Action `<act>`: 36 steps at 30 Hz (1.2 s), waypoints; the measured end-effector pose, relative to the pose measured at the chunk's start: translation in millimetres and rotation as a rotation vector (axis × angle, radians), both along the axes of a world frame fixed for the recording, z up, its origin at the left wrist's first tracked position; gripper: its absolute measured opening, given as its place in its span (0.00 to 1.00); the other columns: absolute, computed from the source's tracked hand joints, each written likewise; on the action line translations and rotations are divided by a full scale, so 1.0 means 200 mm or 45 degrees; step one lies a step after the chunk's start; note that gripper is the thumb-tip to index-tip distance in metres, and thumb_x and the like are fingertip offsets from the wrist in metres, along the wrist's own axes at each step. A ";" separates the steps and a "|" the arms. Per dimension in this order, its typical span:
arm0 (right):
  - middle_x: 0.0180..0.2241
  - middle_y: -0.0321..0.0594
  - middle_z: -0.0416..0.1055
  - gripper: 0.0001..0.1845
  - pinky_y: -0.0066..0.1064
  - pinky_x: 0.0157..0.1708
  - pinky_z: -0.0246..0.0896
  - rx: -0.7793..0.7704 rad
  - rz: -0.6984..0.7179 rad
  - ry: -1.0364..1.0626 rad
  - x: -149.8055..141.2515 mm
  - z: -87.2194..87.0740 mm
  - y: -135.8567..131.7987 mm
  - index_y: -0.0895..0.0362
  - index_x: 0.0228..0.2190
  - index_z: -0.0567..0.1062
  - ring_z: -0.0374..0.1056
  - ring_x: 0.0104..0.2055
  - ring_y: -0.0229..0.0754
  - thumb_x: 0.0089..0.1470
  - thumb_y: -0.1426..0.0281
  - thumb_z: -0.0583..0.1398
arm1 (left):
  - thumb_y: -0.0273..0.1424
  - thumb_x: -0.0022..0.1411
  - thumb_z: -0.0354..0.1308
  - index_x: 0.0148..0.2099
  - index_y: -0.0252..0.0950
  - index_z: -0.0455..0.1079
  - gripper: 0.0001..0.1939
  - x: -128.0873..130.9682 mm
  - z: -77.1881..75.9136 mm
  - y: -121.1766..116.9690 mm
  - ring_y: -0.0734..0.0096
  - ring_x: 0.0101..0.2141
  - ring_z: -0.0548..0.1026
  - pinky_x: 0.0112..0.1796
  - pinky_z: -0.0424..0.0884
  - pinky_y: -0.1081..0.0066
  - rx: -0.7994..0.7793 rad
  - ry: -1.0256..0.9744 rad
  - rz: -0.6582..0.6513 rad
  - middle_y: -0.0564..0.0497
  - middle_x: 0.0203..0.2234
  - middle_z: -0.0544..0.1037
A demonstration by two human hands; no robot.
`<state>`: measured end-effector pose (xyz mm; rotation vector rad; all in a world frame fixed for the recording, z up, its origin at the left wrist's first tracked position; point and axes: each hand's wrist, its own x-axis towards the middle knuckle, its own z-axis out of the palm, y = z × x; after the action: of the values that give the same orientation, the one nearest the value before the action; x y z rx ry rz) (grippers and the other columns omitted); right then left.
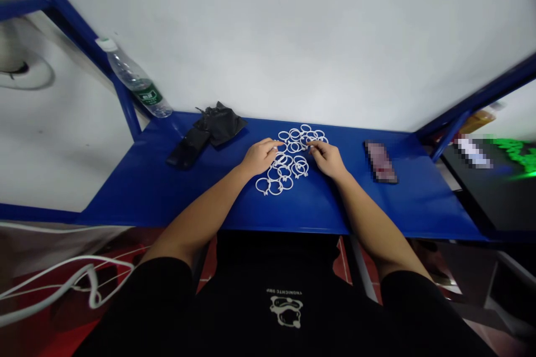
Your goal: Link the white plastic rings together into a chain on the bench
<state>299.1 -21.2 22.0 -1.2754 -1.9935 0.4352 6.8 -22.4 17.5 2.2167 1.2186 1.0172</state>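
Many thin white plastic rings (299, 166), several with a small clip-like tab, lie in a loose, overlapping cluster on the blue tabletop (318, 206). At the cluster's left side, my left hand (258, 157) is curled, thumb and index finger pinched at the edge of a white ring (282, 148). Facing it from the right, my right hand (329, 159) has its fingers bent, with index finger and thumb closed at another white ring (307, 141). The fingertips partly cover both rings. More rings (274, 186) spread towards me between my forearms.
A clear plastic bottle (136, 81) with a green label leans at the back left. Beside it lie a black pouch (221, 124) and a dark flat object (188, 148). A phone (380, 162) rests on the right. Blue frame bars (128, 109) and a white wall enclose the table.
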 end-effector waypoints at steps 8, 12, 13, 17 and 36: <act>0.33 0.39 0.83 0.14 0.33 0.34 0.66 -0.009 0.001 -0.018 0.00 0.02 -0.01 0.54 0.40 0.84 0.73 0.29 0.43 0.60 0.70 0.58 | 0.28 0.75 0.51 0.62 0.39 0.78 0.20 0.00 0.00 -0.01 0.69 0.39 0.79 0.47 0.75 0.67 -0.005 0.029 -0.010 0.47 0.46 0.81; 0.29 0.37 0.81 0.14 0.32 0.32 0.64 -0.001 -0.020 0.007 -0.01 0.01 -0.01 0.54 0.40 0.85 0.71 0.27 0.42 0.58 0.69 0.59 | 0.27 0.74 0.51 0.61 0.39 0.79 0.20 0.00 0.00 -0.01 0.69 0.38 0.79 0.46 0.75 0.67 -0.021 0.028 0.002 0.47 0.45 0.81; 0.28 0.36 0.80 0.14 0.32 0.31 0.63 -0.001 -0.027 0.008 -0.01 0.01 -0.01 0.54 0.39 0.85 0.70 0.26 0.41 0.58 0.69 0.59 | 0.27 0.74 0.51 0.60 0.38 0.79 0.20 0.00 0.00 -0.01 0.69 0.38 0.79 0.46 0.75 0.67 -0.023 0.030 0.003 0.47 0.45 0.81; 0.28 0.36 0.80 0.13 0.32 0.31 0.63 0.011 -0.024 0.014 -0.01 0.00 -0.01 0.54 0.39 0.85 0.69 0.26 0.41 0.59 0.67 0.60 | 0.26 0.73 0.51 0.58 0.38 0.81 0.20 0.00 0.01 -0.01 0.68 0.40 0.80 0.46 0.75 0.68 -0.025 0.042 -0.006 0.47 0.44 0.82; 0.27 0.38 0.78 0.11 0.35 0.36 0.66 0.029 0.037 0.158 -0.01 0.05 -0.02 0.52 0.23 0.75 0.72 0.29 0.44 0.52 0.71 0.55 | 0.21 0.71 0.49 0.56 0.39 0.82 0.23 0.00 0.00 0.01 0.65 0.47 0.81 0.54 0.76 0.64 -0.074 0.092 -0.030 0.47 0.47 0.82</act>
<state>297.6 -26.1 32.2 -1.1785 -1.9094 0.4925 6.9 -19.7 17.3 2.2348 1.2342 0.8890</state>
